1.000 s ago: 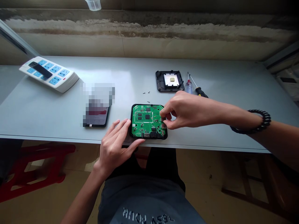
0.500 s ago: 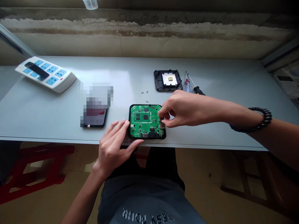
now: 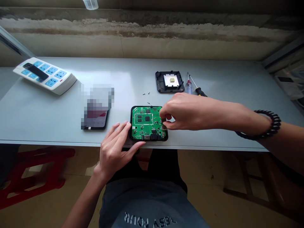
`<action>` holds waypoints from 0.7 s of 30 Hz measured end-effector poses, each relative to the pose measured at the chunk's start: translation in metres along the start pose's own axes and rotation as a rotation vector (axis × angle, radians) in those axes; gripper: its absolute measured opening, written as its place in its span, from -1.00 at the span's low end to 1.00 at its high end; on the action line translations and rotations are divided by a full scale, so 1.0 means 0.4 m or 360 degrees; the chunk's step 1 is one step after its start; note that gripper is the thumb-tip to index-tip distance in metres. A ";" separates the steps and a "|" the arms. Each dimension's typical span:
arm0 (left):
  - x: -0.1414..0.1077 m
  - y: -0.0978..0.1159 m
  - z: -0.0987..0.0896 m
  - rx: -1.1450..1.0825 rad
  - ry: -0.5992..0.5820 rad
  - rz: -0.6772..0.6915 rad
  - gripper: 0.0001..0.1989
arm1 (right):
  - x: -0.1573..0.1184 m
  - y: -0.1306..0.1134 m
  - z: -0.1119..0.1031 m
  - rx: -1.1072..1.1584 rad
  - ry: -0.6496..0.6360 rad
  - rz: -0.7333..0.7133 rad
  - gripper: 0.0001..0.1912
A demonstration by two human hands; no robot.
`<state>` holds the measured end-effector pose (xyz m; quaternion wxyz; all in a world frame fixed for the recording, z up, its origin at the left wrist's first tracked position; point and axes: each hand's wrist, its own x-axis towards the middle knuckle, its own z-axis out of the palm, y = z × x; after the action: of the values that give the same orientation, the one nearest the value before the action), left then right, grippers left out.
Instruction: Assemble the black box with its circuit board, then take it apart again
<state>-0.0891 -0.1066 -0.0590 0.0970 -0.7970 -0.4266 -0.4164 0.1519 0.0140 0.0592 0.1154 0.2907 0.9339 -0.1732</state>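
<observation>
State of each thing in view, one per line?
Black case: open
Circuit board: in the case
Case cover: off, inside up
Three screws: loose
Two screwdrivers: lying unheld
Phone: face up, screen lit
Power strip: black object lying on it
Left hand: open, touching case
Right hand: fingers bent at board, grip unclear

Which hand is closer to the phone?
Left: the left hand is just off the near right corner of the phone; the right hand is farther away, at the right side of the board.

At centre, the bare right hand (image 3: 178,110) is covering part of the green square circuit board (image 3: 145,126). At upper left, the frame's edge is cropping a translucent plastic vessel (image 3: 91,4).
</observation>
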 end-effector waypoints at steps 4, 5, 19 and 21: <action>-0.002 -0.001 0.000 0.0002 -0.0008 -0.0010 -0.33 | 0.006 -0.010 -0.016 -0.0031 -0.0067 0.0008 -0.66; -0.002 -0.001 0.000 0.0001 -0.0008 -0.0011 -0.33 | 0.009 -0.012 -0.020 -0.0003 -0.0089 0.0014 -0.64; -0.002 0.001 0.000 0.0001 -0.0007 -0.0006 -0.36 | 0.026 -0.009 -0.012 0.0115 -0.0110 0.0035 -0.58; -0.002 0.001 0.000 0.0005 -0.0003 -0.0002 -0.35 | 0.026 -0.007 -0.009 0.0145 -0.0105 0.0042 -0.58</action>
<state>-0.0889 -0.1074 -0.0594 0.0975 -0.7971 -0.4277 -0.4150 0.1415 0.0184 0.0598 0.1350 0.3020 0.9168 -0.2236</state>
